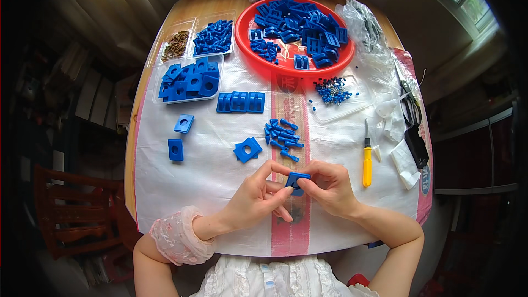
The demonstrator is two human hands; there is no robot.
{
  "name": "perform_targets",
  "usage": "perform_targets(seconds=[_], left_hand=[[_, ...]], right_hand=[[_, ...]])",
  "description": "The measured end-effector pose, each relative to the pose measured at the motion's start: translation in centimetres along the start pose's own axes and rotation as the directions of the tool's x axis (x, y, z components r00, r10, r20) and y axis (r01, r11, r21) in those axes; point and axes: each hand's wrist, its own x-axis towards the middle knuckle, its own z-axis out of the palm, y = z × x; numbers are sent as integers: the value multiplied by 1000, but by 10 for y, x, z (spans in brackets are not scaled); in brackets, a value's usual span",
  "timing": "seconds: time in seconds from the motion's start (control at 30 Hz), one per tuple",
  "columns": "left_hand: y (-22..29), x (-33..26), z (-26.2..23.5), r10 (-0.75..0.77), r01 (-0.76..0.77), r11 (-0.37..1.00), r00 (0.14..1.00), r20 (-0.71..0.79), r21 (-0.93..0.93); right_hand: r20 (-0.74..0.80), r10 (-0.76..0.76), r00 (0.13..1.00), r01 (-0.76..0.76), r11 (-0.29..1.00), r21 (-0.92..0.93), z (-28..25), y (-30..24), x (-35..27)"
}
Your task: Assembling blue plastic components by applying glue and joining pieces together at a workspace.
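Close to the table's near edge, I hold a small blue plastic block [296,180] between both hands. My left hand [263,191] pinches its left side with thumb and fingertips, the other fingers hanging loosely below. On the opposite side, my right hand [331,190] is closed on the block, its thumb pressed on the face. Just beyond lie several loose blue plastic pegs [285,138]. A few blue square plates with round holes [254,146] overlap to the left of the pegs. Farther left are two thicker blue pieces, one [184,124] above the other [175,149].
A red round tray [240,44] heaped with blue parts stands at the back. Clear boxes hold holed plates [191,82], small blue pieces [214,37] and brass-coloured screws [176,44]. Blue blocks [240,102] form a row. Rightward lie a yellow-handled screwdriver [367,165] and tiny blue-and-white parts [333,92].
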Motion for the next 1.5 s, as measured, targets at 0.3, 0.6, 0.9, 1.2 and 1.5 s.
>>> perform_targets(seconds=[0.3, 0.6, 0.9, 1.2, 1.5], left_hand=[[-1, 1, -1, 34, -35, 998, 999, -16, -60], [-1, 1, -2, 44, -43, 997, 999, 2, -66], [-1, 1, -2, 24, -24, 998, 1000, -5, -65], [-1, 1, -3, 23, -24, 998, 1000, -21, -66], [-1, 0, 1, 69, -69, 998, 997, -38, -3]], right_hand=[[29, -28, 999, 26, 997, 75, -1, 5, 1], [43, -44, 998, 39, 993, 115, -1, 5, 0], [43, -57, 997, 52, 993, 107, 0, 3, 1], [66, -104, 992, 113, 982, -150, -2, 3, 2], [71, -85, 994, 92, 991, -95, -2, 2, 2]])
